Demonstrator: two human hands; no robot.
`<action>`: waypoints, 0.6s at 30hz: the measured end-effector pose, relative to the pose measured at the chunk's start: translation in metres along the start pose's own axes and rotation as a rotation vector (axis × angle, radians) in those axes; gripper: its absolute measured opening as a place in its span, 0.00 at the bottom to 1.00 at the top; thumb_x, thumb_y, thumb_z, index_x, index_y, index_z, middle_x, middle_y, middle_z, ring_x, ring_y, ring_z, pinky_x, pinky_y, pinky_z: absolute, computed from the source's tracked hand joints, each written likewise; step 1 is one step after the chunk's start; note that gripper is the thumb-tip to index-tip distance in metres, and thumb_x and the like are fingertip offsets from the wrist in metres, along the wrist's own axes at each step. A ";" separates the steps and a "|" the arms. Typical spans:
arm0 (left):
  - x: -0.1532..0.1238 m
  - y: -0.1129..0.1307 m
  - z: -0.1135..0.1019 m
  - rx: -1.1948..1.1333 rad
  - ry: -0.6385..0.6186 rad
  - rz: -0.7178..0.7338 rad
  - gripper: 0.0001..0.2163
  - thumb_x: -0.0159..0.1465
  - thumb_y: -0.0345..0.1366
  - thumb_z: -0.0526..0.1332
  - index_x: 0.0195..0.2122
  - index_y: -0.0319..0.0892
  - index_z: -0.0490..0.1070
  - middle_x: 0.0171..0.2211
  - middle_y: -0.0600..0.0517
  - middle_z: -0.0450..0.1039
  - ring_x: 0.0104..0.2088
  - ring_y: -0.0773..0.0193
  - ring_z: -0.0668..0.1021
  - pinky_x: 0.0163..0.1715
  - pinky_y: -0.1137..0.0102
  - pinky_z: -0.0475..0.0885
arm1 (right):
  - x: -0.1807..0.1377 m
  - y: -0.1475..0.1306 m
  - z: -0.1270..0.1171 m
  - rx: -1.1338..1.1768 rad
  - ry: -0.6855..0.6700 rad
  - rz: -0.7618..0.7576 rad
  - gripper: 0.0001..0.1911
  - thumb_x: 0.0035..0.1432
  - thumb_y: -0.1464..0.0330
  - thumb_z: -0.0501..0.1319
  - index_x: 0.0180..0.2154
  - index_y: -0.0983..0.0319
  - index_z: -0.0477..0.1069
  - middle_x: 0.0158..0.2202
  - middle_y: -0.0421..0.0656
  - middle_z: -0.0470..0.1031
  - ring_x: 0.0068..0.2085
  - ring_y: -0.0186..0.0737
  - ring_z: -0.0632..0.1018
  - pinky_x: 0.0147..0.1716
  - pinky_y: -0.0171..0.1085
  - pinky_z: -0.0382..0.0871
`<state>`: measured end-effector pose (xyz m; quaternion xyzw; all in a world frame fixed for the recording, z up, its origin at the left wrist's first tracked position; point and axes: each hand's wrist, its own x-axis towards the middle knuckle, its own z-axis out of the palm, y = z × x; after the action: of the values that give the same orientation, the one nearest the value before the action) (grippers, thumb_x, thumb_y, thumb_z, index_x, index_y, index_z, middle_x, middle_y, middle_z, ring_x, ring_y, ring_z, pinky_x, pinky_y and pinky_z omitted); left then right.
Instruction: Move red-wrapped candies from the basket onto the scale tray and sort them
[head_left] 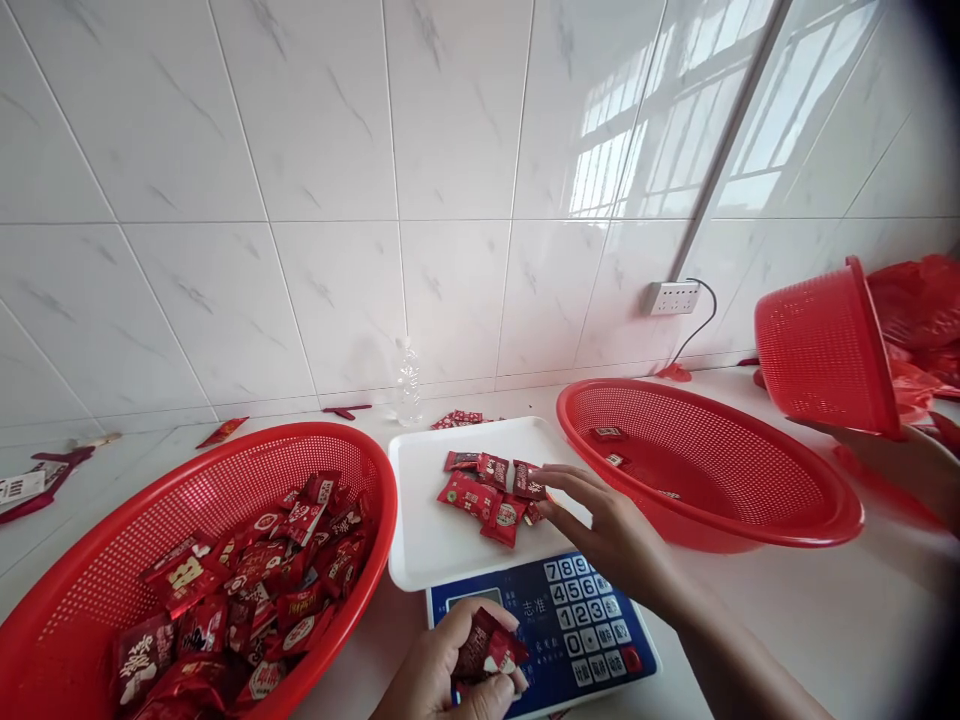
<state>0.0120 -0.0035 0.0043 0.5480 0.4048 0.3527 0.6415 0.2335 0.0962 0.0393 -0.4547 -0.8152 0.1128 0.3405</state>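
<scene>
My left hand [461, 665] is closed around a few small red snack packets [491, 645], in front of the scale's keypad. Over the white weighing pan [420, 540], my right hand [600, 515] has its fingers stretched out and apart. Its fingertips are at the right edge of a dark red packet [529, 480], and I cannot tell whether they press on it. Several red packets [469, 495] lie in a loose group on the pan. Below them is the blue panel of the digital scale [536, 635], its display partly covered by my left hand.
A large red basket [375, 470] of mixed packets stands at left. Right of the scale, another red basket [817, 520] holds a few packets. Another person's hand [926, 465] supports a tilted red basket [817, 345]. A clear bottle [409, 385] and a power strip [673, 298] are behind.
</scene>
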 end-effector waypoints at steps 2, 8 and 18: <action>-0.001 0.000 0.001 -0.049 0.013 0.012 0.30 0.53 0.61 0.63 0.46 0.42 0.66 0.36 0.48 0.73 0.32 0.67 0.71 0.34 0.72 0.64 | -0.014 -0.012 0.000 0.104 -0.001 -0.034 0.17 0.65 0.54 0.53 0.43 0.57 0.74 0.43 0.47 0.78 0.44 0.43 0.79 0.43 0.41 0.74; 0.000 0.005 0.003 0.096 0.012 0.124 0.24 0.56 0.58 0.64 0.37 0.40 0.68 0.27 0.55 0.65 0.27 0.69 0.65 0.29 0.73 0.60 | -0.044 -0.054 0.016 0.293 -0.189 -0.165 0.33 0.58 0.39 0.45 0.27 0.60 0.68 0.24 0.41 0.72 0.25 0.33 0.71 0.25 0.32 0.63; -0.005 0.012 0.002 0.176 -0.014 0.085 0.25 0.49 0.59 0.67 0.27 0.41 0.64 0.22 0.59 0.57 0.24 0.71 0.59 0.24 0.75 0.56 | -0.050 -0.057 0.028 0.254 -0.223 -0.268 0.28 0.67 0.50 0.44 0.23 0.58 0.66 0.20 0.41 0.68 0.22 0.35 0.70 0.23 0.33 0.64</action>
<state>0.0116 -0.0073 0.0175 0.6214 0.4063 0.3389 0.5779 0.1946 0.0267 0.0241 -0.2805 -0.8803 0.2180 0.3145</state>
